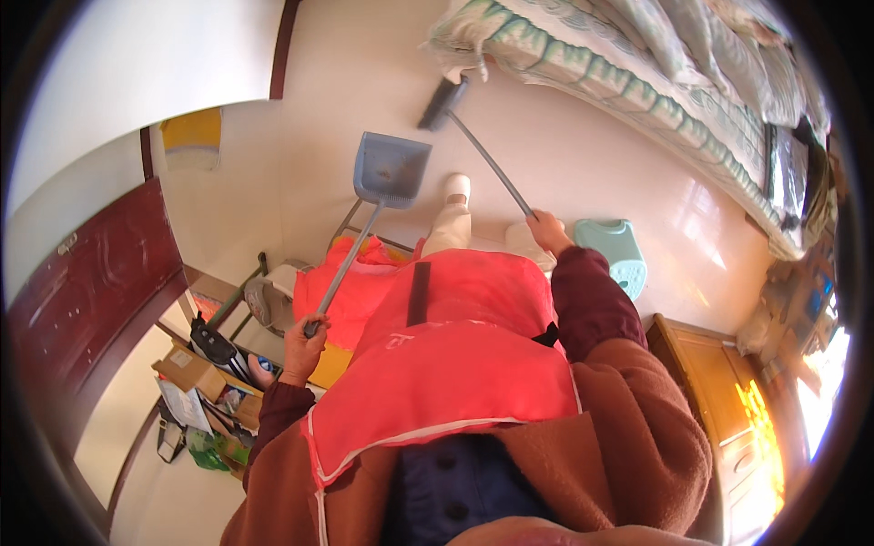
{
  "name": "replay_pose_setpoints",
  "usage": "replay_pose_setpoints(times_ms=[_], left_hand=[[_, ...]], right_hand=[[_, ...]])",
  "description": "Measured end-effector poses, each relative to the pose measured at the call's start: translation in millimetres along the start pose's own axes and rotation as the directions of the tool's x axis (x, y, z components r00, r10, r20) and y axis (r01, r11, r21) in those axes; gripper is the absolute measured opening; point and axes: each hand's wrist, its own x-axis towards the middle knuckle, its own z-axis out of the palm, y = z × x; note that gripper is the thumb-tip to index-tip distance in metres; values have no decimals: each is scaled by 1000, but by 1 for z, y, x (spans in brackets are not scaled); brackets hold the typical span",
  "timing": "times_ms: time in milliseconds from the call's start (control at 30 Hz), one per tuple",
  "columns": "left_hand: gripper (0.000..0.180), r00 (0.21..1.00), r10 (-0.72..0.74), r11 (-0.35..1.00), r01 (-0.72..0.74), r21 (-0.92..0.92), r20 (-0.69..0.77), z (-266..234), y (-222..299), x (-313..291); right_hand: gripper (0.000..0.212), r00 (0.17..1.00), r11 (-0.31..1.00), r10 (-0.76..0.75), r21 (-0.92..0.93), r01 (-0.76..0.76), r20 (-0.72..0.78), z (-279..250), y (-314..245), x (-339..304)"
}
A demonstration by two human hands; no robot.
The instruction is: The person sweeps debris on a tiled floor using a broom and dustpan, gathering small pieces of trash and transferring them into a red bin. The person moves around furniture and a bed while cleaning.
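Observation:
My left hand (305, 348) is closed round the end of the long grey handle of a dustpan (393, 164). The blue-grey pan lies ahead of my feet, with some small dark debris in it. My right hand (549, 234) grips the upper end of a broom's handle (496, 168). The broom's dark bristle head (442, 104) is on the floor by the bed's hanging edge, to the right of the pan and a little beyond it. A gap of floor separates broom head and dustpan.
A bed with a green-and-white frilled cover (583, 77) spans the far right. A mint-green plastic stool (614, 252) stands right of my legs, a wooden cabinet (706, 382) nearer. Boxes and bags (214, 382) crowd the left, near a dark red panel (96, 282).

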Motion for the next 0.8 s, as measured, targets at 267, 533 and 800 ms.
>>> replay_pose_setpoints(times_ms=[267, 533, 800], left_hand=[[14, 992, 55, 982, -75, 176, 116, 49, 49, 19], [14, 960, 101, 946, -175, 273, 262, 125, 92, 23], [13, 924, 156, 897, -281, 343, 349, 194, 135, -7]], right_hand=[[37, 924, 949, 315, 77, -305, -218, -70, 165, -126], [34, 761, 757, 622, 388, -526, -182, -150, 286, -209], [31, 827, 876, 454, 334, -347, -332, -119, 283, -269]])
